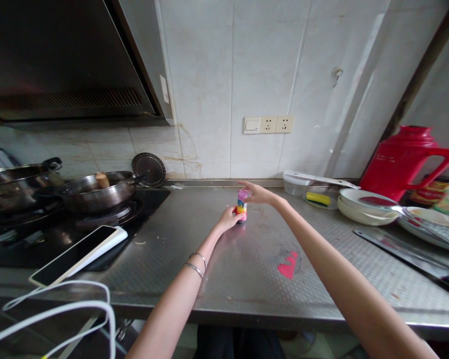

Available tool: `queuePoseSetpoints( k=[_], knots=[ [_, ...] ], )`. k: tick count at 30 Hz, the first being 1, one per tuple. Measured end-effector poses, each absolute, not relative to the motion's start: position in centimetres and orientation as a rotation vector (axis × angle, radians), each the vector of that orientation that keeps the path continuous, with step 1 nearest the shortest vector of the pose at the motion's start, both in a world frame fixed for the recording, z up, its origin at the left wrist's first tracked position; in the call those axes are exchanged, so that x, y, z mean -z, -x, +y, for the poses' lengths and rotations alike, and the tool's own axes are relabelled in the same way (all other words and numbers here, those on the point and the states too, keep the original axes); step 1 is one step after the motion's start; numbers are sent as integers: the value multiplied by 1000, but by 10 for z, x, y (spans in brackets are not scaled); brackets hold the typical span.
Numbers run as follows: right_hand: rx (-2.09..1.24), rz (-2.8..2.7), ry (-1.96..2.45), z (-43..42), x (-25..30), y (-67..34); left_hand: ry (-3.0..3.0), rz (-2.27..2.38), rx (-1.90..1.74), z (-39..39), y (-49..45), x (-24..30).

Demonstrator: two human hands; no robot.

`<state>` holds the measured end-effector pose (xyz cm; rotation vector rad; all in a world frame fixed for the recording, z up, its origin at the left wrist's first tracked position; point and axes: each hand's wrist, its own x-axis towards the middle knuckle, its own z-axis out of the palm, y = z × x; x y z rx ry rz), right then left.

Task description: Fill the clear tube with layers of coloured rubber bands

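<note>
A small upright, colourful bottle-shaped thing (242,203), with a pinkish-purple top, blue and yellow in the middle and pink lower down, stands on the metal counter near the wall. Wrapped round its lower part from the left is my left hand (230,218), with two silver bangles on the wrist. From the right, my right hand (261,193) reaches over its pink top; the thumb and fingers are curled about that top, and one finger extends above it. What exactly the thing is, I cannot make out at this size.
Pans (97,192) sit on the black stove at left, near a phone on a white stand (78,254) with a white cable. At right are bowls (366,207), a yellow sponge (318,199), a long knife (400,257) and a red thermos (400,162). A red heart sticker (288,267) marks the counter.
</note>
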<state>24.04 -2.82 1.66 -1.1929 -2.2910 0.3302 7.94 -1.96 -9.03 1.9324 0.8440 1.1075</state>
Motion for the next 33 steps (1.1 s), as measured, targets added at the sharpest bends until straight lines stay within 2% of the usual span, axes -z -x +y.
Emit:
queuePoseSetpoints(
  k=[6, 8, 14, 24, 33],
  knots=[
    [-109, -2146, 1479, -35, -7, -231, -1942, 873, -1111, -18, -79, 93],
    [-203, -2106, 1402, -35, -1, -227, -1945, 891, -1121, -19, -79, 92],
    [-764, -1899, 1049, -32, 15, -234, -1948, 897, -1120, -21, -79, 90],
    [-490, -1825, 1220, -38, 10, -250, -1860, 826, -1123, -18, -80, 94],
    [-838, -1757, 946, -33, 23, -242, -1855, 839, -1124, -20, -81, 92]
  ],
)
